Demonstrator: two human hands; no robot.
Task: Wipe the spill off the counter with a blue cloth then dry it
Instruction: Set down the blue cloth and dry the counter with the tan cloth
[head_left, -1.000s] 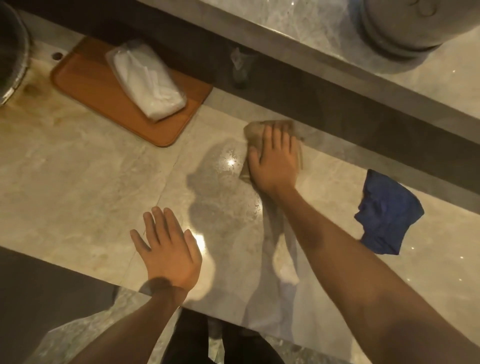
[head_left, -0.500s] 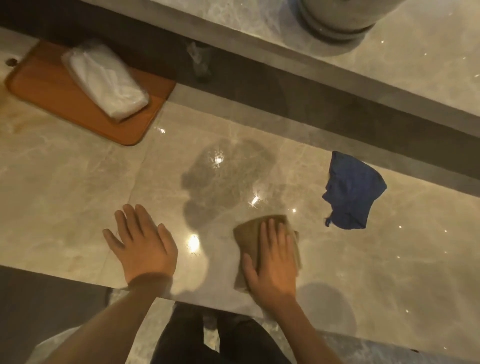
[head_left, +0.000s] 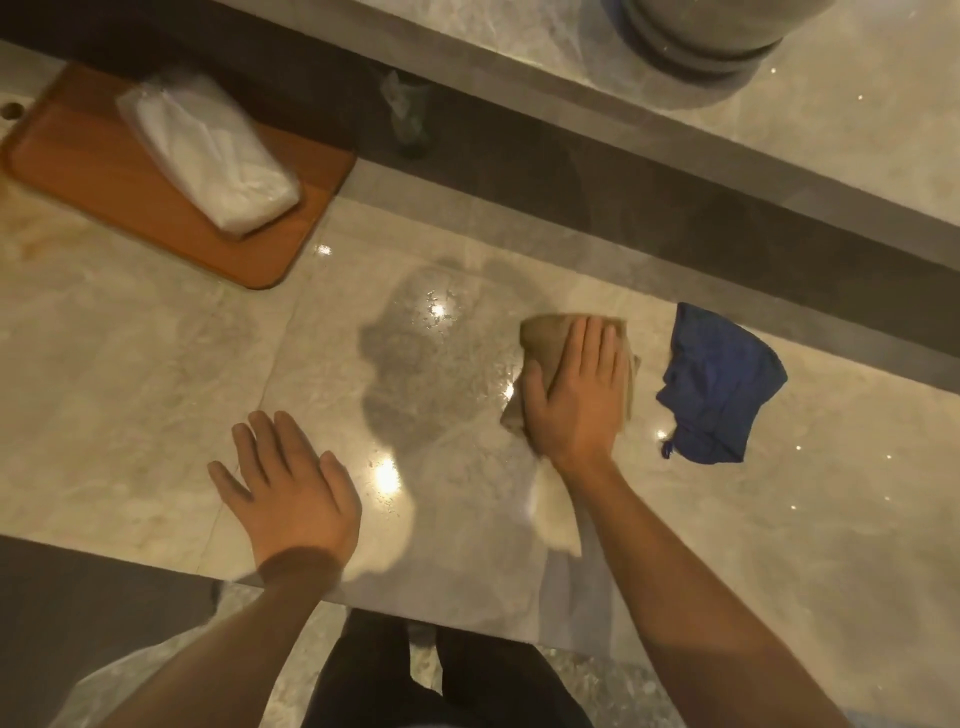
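My right hand (head_left: 574, 395) lies flat, fingers together, pressing a folded tan cloth (head_left: 545, 338) onto the glossy marble counter (head_left: 130, 374). A crumpled blue cloth (head_left: 717, 384) rests on the counter just right of that hand, apart from it. Left of the tan cloth the stone shows a dull patch with small droplets (head_left: 431, 353). My left hand (head_left: 288, 488) rests palm down on the counter near the front edge, fingers spread, holding nothing.
An orange-brown tray (head_left: 104, 182) at the back left carries a clear-wrapped pack of white tissues (head_left: 208, 156). A dark recessed strip (head_left: 571, 182) runs behind the counter, with a raised marble ledge and a round grey base (head_left: 701, 47) beyond.
My right hand slid the tan cloth from the far middle to the front edge, then up and right, ending next to the blue cloth. The left hand stayed put.
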